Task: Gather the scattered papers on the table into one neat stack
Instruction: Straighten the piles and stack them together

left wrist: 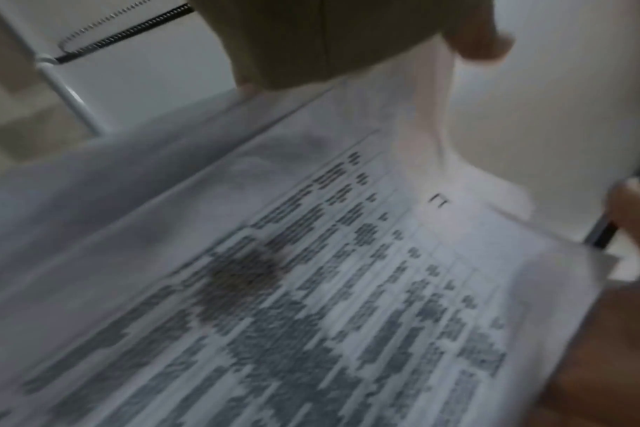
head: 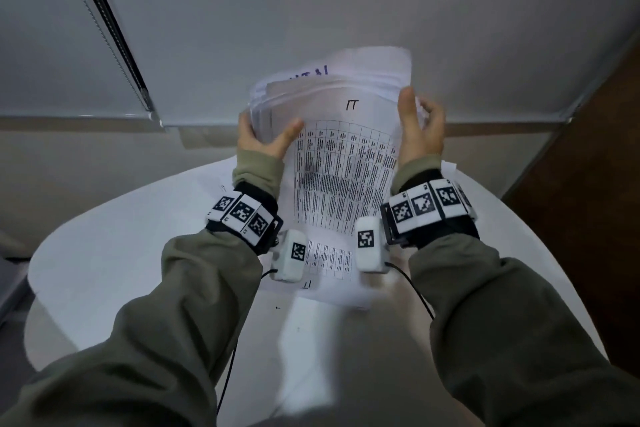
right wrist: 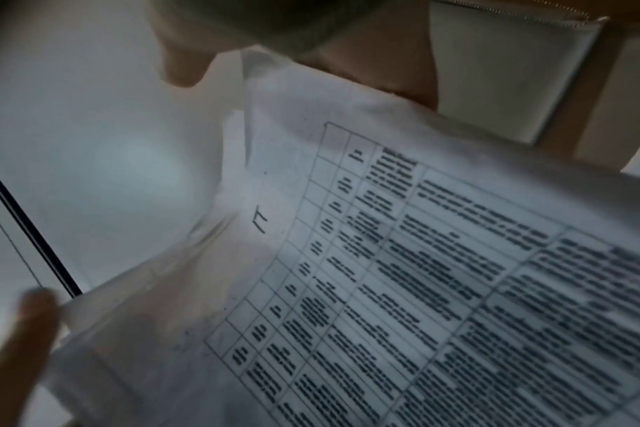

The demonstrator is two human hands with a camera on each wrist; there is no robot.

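Note:
A stack of printed papers (head: 346, 156) stands upright above the white round table (head: 104, 253); its front sheet bears a text grid and a handwritten "IT". My left hand (head: 266, 139) grips the stack's left edge, thumb on the front. At the right edge my right hand (head: 415, 128) holds it, thumb up the front and fingers curled behind. The sheets fan unevenly at the top. The left wrist view shows the front sheet (left wrist: 311, 289) blurred, and the right wrist view shows the same sheet (right wrist: 420, 260). One more printed sheet (head: 325, 263) lies flat on the table below my wrists.
A paper corner (head: 449, 166) sticks out by my right wrist, and a faint sheet (head: 211, 180) lies by my left wrist. A white wall with a blind cord (head: 104, 28) rises behind the table. Brown floor (head: 606, 149) shows at the right.

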